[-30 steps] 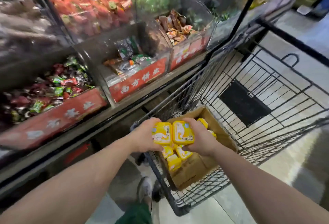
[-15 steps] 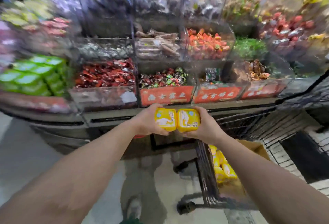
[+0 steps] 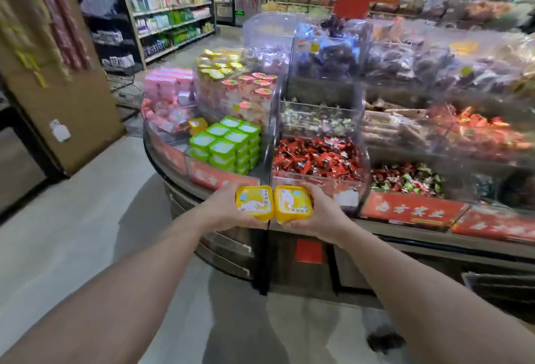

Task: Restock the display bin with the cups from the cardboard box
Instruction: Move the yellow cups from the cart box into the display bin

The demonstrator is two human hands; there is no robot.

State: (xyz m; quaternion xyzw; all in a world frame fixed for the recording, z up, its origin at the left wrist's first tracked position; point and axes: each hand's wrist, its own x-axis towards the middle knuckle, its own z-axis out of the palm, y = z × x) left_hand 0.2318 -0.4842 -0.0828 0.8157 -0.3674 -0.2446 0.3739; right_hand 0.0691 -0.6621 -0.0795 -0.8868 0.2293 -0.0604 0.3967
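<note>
Cups, two squarish yellow plastic ones with printed film lids, sit low in the middle of the head view: the left cup [image 3: 254, 203] is held in the left hand [image 3: 223, 210] and the right cup [image 3: 293, 204] in the right hand [image 3: 321, 214], each with fingers curled under and around its tub. The two cups touch side by side, in the air just in front of the curved display counter [image 3: 405, 245].

Likely destinations lie toward eleven o'clock: a lone yellow cup [image 3: 198, 125] rests beside the stack of green-rimmed white-lidded tubs [image 3: 228, 142], and farther up, at twelve o'clock, yellow-lidded cups fill a clear curved bin [image 3: 220, 66]. Which is the bin to restock cannot be told.

The chief risk is misplacement, dropping the pair among the green tubs or the red-wrapped sweets [image 3: 315, 158] at one o'clock. Reaching over the clear acrylic bin walls [image 3: 273, 120] could knock a cup loose, since each hand grips mostly from below. The cardboard box is out of view.
</note>
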